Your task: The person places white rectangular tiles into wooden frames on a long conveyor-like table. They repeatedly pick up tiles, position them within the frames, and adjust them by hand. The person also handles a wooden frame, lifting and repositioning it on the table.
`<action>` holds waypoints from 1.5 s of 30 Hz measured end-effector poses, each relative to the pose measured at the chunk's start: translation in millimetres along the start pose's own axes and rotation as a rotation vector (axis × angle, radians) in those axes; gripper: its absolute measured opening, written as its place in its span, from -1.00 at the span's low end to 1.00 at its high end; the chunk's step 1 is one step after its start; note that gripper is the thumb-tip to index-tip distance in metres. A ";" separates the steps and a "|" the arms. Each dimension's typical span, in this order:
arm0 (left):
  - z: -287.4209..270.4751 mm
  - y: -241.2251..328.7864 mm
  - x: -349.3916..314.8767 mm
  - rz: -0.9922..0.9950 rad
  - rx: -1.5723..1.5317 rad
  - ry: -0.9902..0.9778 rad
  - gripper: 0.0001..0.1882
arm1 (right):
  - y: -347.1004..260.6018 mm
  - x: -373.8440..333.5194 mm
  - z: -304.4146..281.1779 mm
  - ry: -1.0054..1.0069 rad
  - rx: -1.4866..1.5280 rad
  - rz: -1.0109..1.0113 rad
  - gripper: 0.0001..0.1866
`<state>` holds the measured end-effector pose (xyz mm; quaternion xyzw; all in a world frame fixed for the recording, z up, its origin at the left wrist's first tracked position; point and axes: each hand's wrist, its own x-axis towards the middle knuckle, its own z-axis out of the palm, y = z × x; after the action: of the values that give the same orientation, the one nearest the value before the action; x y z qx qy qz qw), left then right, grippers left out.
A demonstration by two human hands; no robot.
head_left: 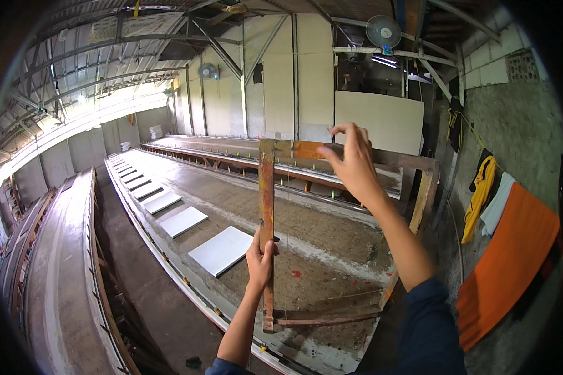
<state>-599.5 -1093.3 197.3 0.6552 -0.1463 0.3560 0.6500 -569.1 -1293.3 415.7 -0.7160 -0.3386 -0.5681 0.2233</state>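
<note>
A worn, paint-stained rectangular wooden frame (267,194) stands tilted up in front of me, and the long table shows through its opening. My left hand (260,261) is wrapped round the lower part of its left bar. Above the top bar, my right hand (355,161) has its fingers curved and thumb apart, with nothing visible between them. Its thumb is close to an orange patch (308,150) on that bar; whether it touches cannot be made out. White rectangular sheets or panels (222,250) lie in a row on the table to the left of the frame.
The long table (231,209) runs away to the far left, with other long tables (75,206) alongside. Orange cloth (507,262) and a yellow garment (480,194) hang by the right wall. Fans (383,32) are mounted high at the back.
</note>
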 end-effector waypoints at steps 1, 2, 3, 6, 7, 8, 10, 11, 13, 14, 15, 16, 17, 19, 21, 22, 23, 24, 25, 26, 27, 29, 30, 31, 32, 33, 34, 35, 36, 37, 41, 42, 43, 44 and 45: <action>0.2 -0.5 -0.1 0.005 0.006 0.000 -0.52 | -0.5 -0.8 7.7 0.008 0.036 0.023 -0.46; 0.9 -0.4 -1.1 0.000 -0.003 0.001 -0.52 | -1.9 -2.6 16.3 -0.033 -0.042 0.088 -0.35; 1.6 0.6 -0.1 0.001 -0.012 0.001 -0.52 | -3.4 -1.7 18.8 -0.062 -0.043 0.137 -0.35; 1.3 -1.6 -0.1 -0.009 0.023 0.004 -0.52 | -0.7 -0.4 24.4 -0.093 -0.038 0.246 -0.37; 0.0 -2.3 0.7 -0.014 0.045 0.007 -0.52 | 2.6 1.3 25.1 -0.102 0.007 0.258 -0.38; -1.0 -1.7 3.4 0.006 0.038 0.006 -0.52 | 7.0 4.6 25.0 -0.111 0.051 0.271 -0.39; -1.2 -1.6 2.2 0.026 0.015 -0.003 -0.51 | 13.9 7.4 21.7 -0.123 0.140 0.278 -0.45; -0.2 -0.5 2.3 0.019 0.013 -0.006 -0.51 | 17.1 9.0 18.8 -0.143 0.199 0.299 -0.47; -0.2 0.0 2.5 0.006 0.013 -0.007 -0.50 | 21.8 9.8 15.4 -0.183 0.321 0.339 -0.52; -0.1 -1.2 1.5 -0.006 0.004 -0.008 -0.50 | 22.5 9.0 10.7 -0.194 0.410 0.354 -0.58; 0.7 -2.5 0.9 -0.016 -0.009 -0.004 -0.50 | 19.4 10.1 4.6 -0.222 0.444 0.390 -0.59; 1.4 -3.7 0.0 -0.026 -0.023 -0.001 -0.49 | 15.4 11.2 -2.0 -0.249 0.477 0.426 -0.61; 0.2 -4.6 -0.7 -0.021 -0.030 0.000 -0.49 | 12.6 11.3 -5.4 -0.277 0.510 0.462 -0.62; -2.1 -5.5 -1.0 -0.006 -0.047 0.004 -0.48 | 9.0 10.9 -7.4 -0.264 0.493 0.425 -0.63; -1.3 -5.4 -3.5 0.000 -0.051 0.007 -0.46 | 8.8 9.0 -7.5 -0.238 0.457 0.378 -0.62; -0.7 -3.0 -4.7 -0.005 -0.047 0.009 -0.46 | 11.8 6.5 -5.0 -0.218 0.430 0.351 -0.61; -0.4 -0.8 -5.2 -0.009 -0.041 0.012 -0.46 | 13.7 4.1 -2.1 -0.198 0.405 0.323 -0.61; -0.4 1.1 -5.2 0.003 -0.043 0.007 -0.46 | 7.2 3.0 2.4 -0.116 0.217 0.238 -0.54; -0.6 2.9 -5.2 0.015 -0.042 0.004 -0.46 | 2.0 4.8 4.2 -0.126 0.177 0.270 -0.53; -1.8 4.5 -5.1 0.027 -0.040 0.001 -0.47 | -3.8 7.5 4.4 -0.137 0.139 0.301 -0.52; -1.1 2.0 -4.6 0.031 -0.035 0.002 -0.47 | -7.6 9.1 2.2 -0.148 0.094 0.331 -0.51; -0.2 -5.7 -2.7 0.038 -0.022 0.005 -0.47 | 1.3 10.3 8.6 -0.126 0.199 0.373 -0.53; 0.1 -5.5 -2.7 0.035 -0.021 -0.003 -0.47 | 3.0 11.5 9.8 -0.142 0.222 0.401 -0.55; -0.5 -4.1 -2.2 0.033 -0.019 -0.012 -0.46 | 3.8 12.2 9.9 -0.158 0.244 0.429 -0.56; 0.3 -2.3 -1.6 0.030 -0.019 -0.021 -0.46 | 3.4 11.7 8.6 -0.133 0.186 0.386 -0.58; -0.8 0.1 -3.0 0.007 -0.019 -0.010 -0.46 | -1.5 9.9 9.8 -0.113 0.142 0.345 -0.60; 0.0 3.2 -3.7 -0.015 -0.020 0.000 -0.47 | -5.2 8.4 11.2 -0.093 0.096 0.303 -0.62; 1.0 4.4 -3.9 -0.037 -0.021 0.011 -0.47 | -6.7 7.3 14.0 -0.084 0.125 0.259 -0.65; -0.6 4.8 -2.6 -0.032 -0.027 0.000 -0.47 | -11.0 8.8 16.7 -0.070 0.160 0.212 -0.67; -2.6 2.8 -3.3 -0.025 -0.023 0.010 -0.47 | -16.6 10.6 18.5 -0.054 0.196 0.165 -0.70; -0.6 -0.1 -4.6 -0.017 -0.006 0.019 -0.46 | -22.5 18.9 22.6 -0.161 0.427 0.257 -0.66; 1.1 1.7 -4.5 -0.016 0.017 0.021 -0.46 | -20.4 21.4 22.2 -0.170 0.451 0.275 -0.62; 2.4 2.6 -4.1 -0.016 0.038 0.023 -0.46 | -18.3 25.0 21.4 -0.211 0.438 0.303 -0.63; 3.5 2.3 -3.5 -0.020 0.032 0.021 -0.46 | -16.0 29.2 20.2 -0.252 0.423 0.332 -0.65; 2.5 2.0 -3.4 -0.027 0.031 0.020 -0.46 | -14.5 33.2 20.2 -0.293 0.414 0.363 -0.66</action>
<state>-602.5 -1096.8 196.7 0.6635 -0.1256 0.3559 0.6460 -562.2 -1261.7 441.6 -0.7785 -0.3423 -0.3286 0.4109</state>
